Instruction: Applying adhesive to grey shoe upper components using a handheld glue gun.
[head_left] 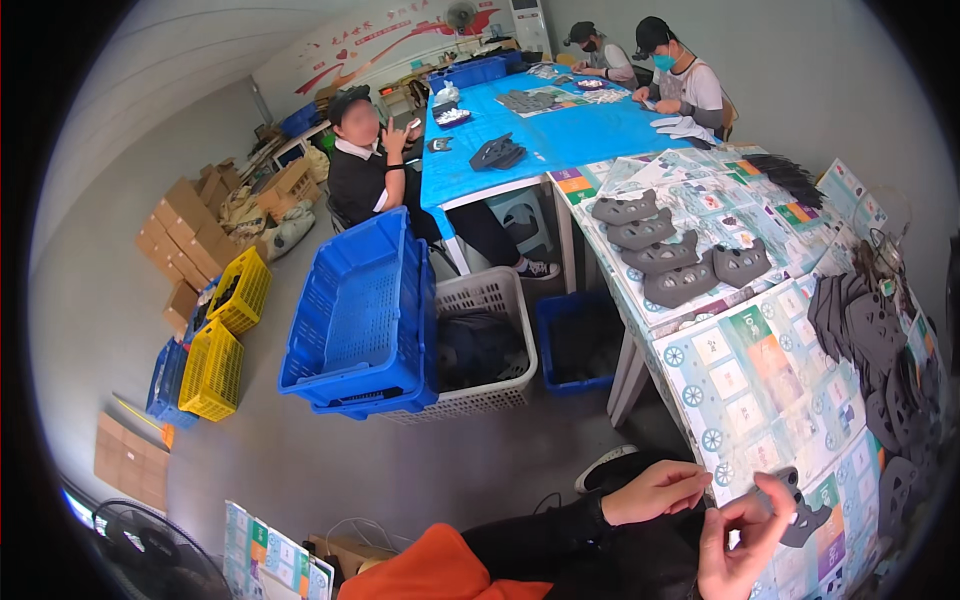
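Observation:
My left hand [655, 493] is over my lap by the table edge, its thumb and fingertips pressed together. Whatever they pinch, if anything, is too small to make out. Close beside it, my right hand [745, 540] has bent fingers, with a gap between thumb and fingers and no object visible there. A dark grey moulded piece with holes [805, 522] lies on the table just behind my right hand, partly covered by it. Farther along the table, several similar grey pieces [672, 252] lie in an overlapping row.
A pile of dark grey pieces [868, 330] lines the table's right side. Left of the table stand stacked blue crates [345, 310], a white basket [525, 340] and a blue bin [548, 340]. Co-workers sit around the blue-covered table [560, 150]. A fan [150, 545] stands at lower left.

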